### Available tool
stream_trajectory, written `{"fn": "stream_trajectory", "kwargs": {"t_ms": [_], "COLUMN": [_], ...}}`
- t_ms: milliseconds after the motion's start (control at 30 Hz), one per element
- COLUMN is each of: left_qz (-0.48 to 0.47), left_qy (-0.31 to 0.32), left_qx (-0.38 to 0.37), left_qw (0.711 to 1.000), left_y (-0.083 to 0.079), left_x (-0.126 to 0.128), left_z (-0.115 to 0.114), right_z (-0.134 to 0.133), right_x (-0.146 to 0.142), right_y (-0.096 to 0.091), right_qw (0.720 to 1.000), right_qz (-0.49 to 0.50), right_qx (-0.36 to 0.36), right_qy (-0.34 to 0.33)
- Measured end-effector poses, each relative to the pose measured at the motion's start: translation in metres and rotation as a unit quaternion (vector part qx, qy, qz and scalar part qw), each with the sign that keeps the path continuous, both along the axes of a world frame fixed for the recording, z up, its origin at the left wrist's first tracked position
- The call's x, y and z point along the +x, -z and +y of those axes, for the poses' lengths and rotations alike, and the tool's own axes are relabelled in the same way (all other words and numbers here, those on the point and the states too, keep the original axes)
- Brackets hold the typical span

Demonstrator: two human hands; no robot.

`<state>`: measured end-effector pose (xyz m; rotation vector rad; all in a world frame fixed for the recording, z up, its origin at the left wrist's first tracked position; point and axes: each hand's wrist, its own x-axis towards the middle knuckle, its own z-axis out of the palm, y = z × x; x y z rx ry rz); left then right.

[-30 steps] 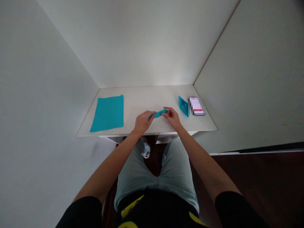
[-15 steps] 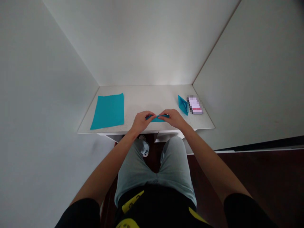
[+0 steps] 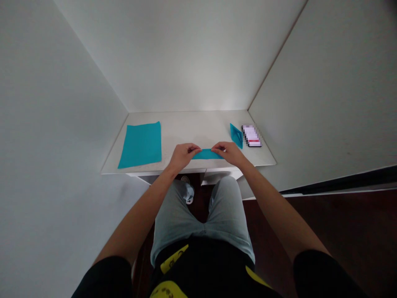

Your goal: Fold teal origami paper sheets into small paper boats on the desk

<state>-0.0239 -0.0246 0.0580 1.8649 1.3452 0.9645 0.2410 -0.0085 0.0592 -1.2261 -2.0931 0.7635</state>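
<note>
While hands (image 3: 182, 155) (image 3: 230, 152) pinch its edge, the strip (image 3: 206, 154) (plain teal) looks narrow.

A pale back wall (image 3: 189, 58) is standing behind a white tabletop (image 3: 192, 124). A left wall (image 3: 62, 145) and a right wall (image 3: 335, 95) are standing at its two ends. Soft light is glowing on the back wall. Down below, a dark reddish-brown floor (image 3: 347, 227) is showing, and a black strip (image 3: 341, 180) is running along the bottom of the right wall.
</note>
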Motion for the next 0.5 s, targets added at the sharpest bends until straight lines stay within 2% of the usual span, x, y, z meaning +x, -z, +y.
{"fn": "stream_trajectory", "kwargs": {"t_ms": [167, 300, 400, 500], "left_qz": [-0.024, -0.089, -0.127, -0.144], "left_qy": [0.014, 0.012, -0.005, -0.027], "left_qx": [-0.044, -0.067, -0.097, -0.128], "left_qw": [0.999, 0.994, 0.987, 0.981], "left_y": [0.012, 0.024, 0.031, 0.036], "left_x": [-0.007, -0.010, -0.013, -0.013], "left_z": [0.002, 0.004, 0.008, 0.010], "right_z": [-0.001, -0.006, -0.014, -0.024], "right_x": [0.019, 0.021, 0.024, 0.028], "right_y": [0.011, 0.018, 0.021, 0.021], "right_qw": [0.998, 0.989, 0.975, 0.973], "right_qz": [0.043, 0.129, 0.195, 0.200], "right_qx": [-0.037, -0.067, -0.101, -0.082], "right_qy": [0.011, 0.015, -0.029, -0.077]}}
